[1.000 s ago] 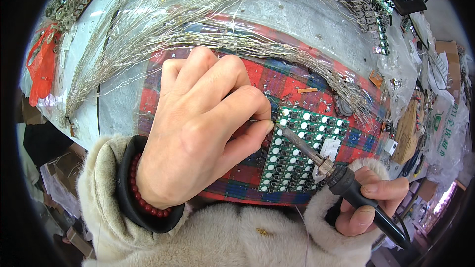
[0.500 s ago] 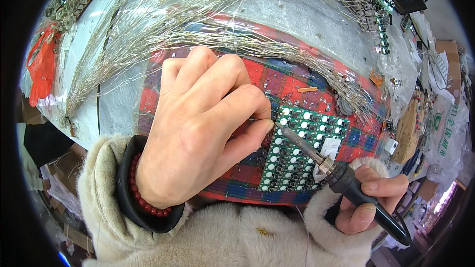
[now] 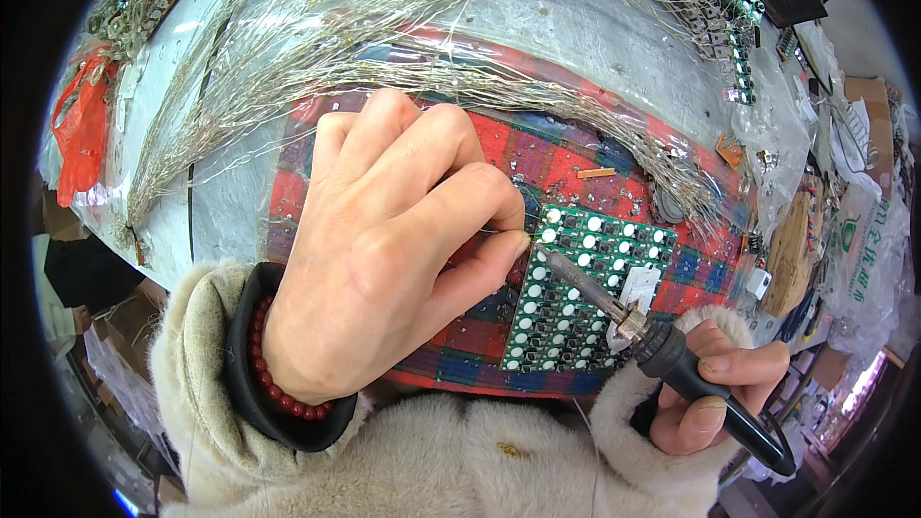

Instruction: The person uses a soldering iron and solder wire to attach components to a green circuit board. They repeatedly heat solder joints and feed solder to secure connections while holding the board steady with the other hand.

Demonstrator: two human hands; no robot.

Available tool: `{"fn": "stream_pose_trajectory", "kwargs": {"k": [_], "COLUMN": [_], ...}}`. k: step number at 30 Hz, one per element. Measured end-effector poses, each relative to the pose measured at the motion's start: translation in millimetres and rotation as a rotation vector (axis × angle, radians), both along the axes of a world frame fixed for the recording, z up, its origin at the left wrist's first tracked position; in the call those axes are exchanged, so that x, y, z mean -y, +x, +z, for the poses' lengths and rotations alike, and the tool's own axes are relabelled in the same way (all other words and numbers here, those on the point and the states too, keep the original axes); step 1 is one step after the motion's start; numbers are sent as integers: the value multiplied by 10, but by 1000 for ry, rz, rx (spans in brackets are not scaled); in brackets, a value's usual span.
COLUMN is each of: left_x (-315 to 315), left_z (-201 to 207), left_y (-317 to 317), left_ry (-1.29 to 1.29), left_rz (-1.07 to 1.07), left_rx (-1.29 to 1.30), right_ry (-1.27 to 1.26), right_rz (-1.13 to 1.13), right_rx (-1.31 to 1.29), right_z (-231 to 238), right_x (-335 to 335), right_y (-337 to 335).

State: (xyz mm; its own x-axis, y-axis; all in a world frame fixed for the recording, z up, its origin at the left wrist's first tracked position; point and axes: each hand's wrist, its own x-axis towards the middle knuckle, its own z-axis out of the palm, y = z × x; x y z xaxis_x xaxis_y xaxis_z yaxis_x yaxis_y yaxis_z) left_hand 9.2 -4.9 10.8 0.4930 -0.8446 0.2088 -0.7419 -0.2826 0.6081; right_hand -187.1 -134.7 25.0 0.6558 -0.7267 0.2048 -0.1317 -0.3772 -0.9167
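Green and dotted with rows of white discs, a circuit board [image 3: 550, 331] is lying on a red-and-blue plaid cloth [image 3: 470, 355], just to the right of a person's left hand [image 3: 379, 249]. The left hand is arching over the cloth, its thumb and forefinger pressing together at the tips and pinching a thin wire [image 3: 491, 231] beside the board's upper left corner; the other fingers are curling inward. The right hand [image 3: 729, 388] is gripping a soldering iron [image 3: 686, 364], fingers clamping around its black handle, while the metal tip is pointing toward that same corner, near the left fingertips. Whether the tip is touching the board, one cannot tell. A white piece [image 3: 640, 288] is lying over the board's right side. Beyond the hands, silvery wires [image 3: 221, 149] are sweeping in a wide arc over the cloth and the grey surface [image 3: 537, 11]. A small orange strip [image 3: 596, 174] is resting above the board. Dark red beads [image 3: 266, 381] are circling the left wrist. A red plastic bag [image 3: 84, 125] is lying at far left, and a wooden block [image 3: 791, 264] is sitting at far right.
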Motion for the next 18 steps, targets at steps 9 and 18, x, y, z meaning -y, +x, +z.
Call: {"fn": "stream_pose_trajectory", "kwargs": {"k": [9,18], "left_x": [0,4], "left_z": [0,-1], "left_y": [1,-2], "left_ry": [-8,-22], "left_rz": [0,-1], "left_rx": [-8,-23], "right_ry": [350,322], "right_rz": [52,-48], "right_rx": [168,78], "right_z": [17,99], "right_x": [23,-2], "right_y": [9,34]}}
